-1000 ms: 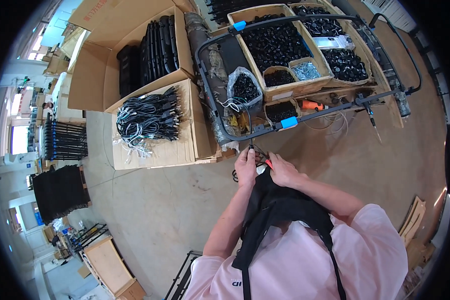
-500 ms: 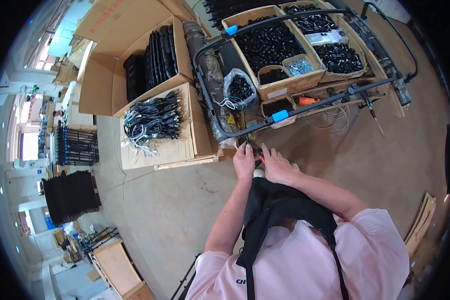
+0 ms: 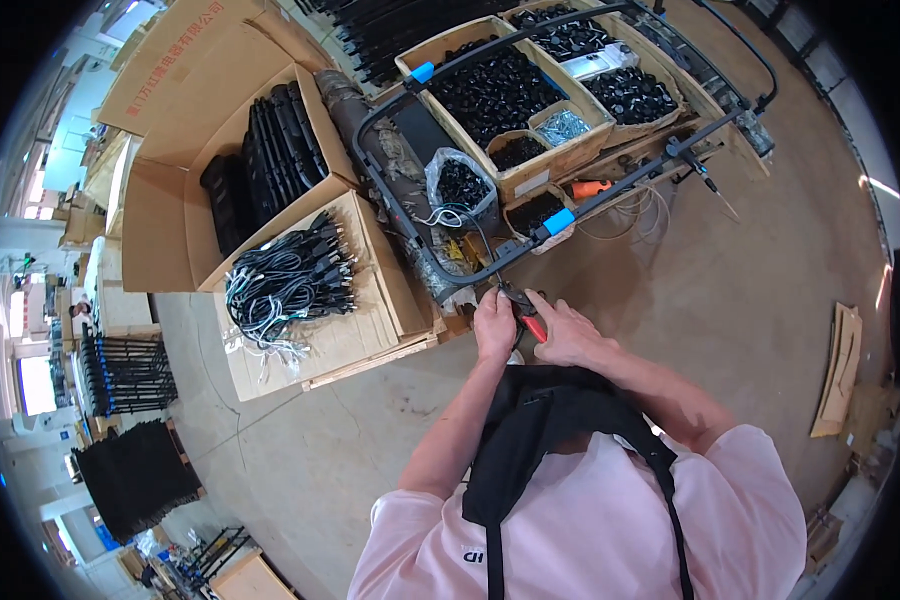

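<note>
A black tubular frame [image 3: 625,186] with blue pieces lies across the wooden bench, its near corner just beyond my hands. My right hand [image 3: 572,335] is closed on a pair of pliers with red handles [image 3: 534,328]. The pliers' dark jaws point toward my left hand and the frame's corner. My left hand [image 3: 495,326] is closed beside the jaws, fingers pinched near the end of a thin dark cable [image 3: 492,252] that runs down by the frame. What exactly sits between those fingers is too small to make out.
Wooden bins of black knobs [image 3: 500,95] and a small bin of screws [image 3: 561,127] stand inside the frame, near a plastic bag of black parts [image 3: 462,185]. Left are bundled cables [image 3: 292,280] on cardboard and an open carton [image 3: 160,225]. An orange-handled tool [image 3: 590,188] lies on the bench.
The view has turned, so the bench and boxes sit further left. The pliers' red handle shows more now, with my right hand slightly further from my left.
</note>
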`<state>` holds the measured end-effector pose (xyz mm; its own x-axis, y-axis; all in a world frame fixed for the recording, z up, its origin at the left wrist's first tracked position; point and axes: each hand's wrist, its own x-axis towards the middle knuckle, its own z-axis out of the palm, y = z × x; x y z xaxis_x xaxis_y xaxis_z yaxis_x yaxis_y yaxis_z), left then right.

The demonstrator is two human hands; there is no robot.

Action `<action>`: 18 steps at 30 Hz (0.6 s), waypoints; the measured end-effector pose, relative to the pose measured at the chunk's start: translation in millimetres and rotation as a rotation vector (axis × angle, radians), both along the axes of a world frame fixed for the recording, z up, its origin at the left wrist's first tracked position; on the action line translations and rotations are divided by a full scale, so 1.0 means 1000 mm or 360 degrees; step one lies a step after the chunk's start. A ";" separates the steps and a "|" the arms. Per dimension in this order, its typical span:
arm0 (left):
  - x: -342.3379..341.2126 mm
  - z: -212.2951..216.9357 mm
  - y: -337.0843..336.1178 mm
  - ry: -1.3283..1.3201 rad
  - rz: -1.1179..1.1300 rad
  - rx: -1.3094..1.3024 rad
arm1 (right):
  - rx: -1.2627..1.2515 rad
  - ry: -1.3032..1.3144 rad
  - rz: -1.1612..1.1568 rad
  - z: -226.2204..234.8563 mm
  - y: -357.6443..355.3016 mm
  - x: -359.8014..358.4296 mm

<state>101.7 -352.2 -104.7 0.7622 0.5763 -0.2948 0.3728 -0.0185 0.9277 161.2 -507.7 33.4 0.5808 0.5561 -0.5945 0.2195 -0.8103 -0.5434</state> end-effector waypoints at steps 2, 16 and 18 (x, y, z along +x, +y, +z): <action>-0.002 0.002 0.012 -0.0033 -0.0060 -0.0093 | -0.0012 -0.0048 -0.0024 0.003 0.006 -0.007; 0.117 0.094 0.114 0.0543 -0.0816 0.1386 | 0.0110 -0.0636 -0.0178 0.000 0.022 -0.049; 0.121 0.107 0.092 0.0065 -0.0963 0.1231 | 0.0081 -0.0697 -0.0199 -0.004 0.018 -0.051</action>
<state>222.6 -260.2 1.9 0.9900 0.1370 -0.0334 0.1316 -0.8138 0.5661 110.1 -489.8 28.9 0.8358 0.4879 -0.2519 0.3396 -0.8198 -0.4611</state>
